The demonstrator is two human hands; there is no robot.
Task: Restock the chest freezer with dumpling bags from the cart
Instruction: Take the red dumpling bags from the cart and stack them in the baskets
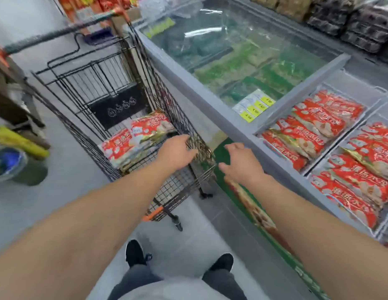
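A person stands on a grey floor between a black wire cart and a long chest freezer, looking down along both bare forearms.

The left hand reaches into the near end of the cart. Its fingers are curled over the top wire of the cart's right-hand wall, close to the near corner, and appear to grip it. It holds no bag.

The right hand hovers in the gap between the cart and the freezer front. Its fingers are spread and relaxed, thumb pointing toward the cart, and it touches nothing.

Several red dumpling bags lie flat in a loose pile on the cart's floor, just beyond the left hand.

In the freezer, on the person's right, the near section is uncovered and more red dumpling bags in the freezer lie in overlapping rows inside white wire baskets. Farther along, a sliding glass lid covers green packages, with small yellow price tags near its edge.

The person's black shoes show at the bottom.
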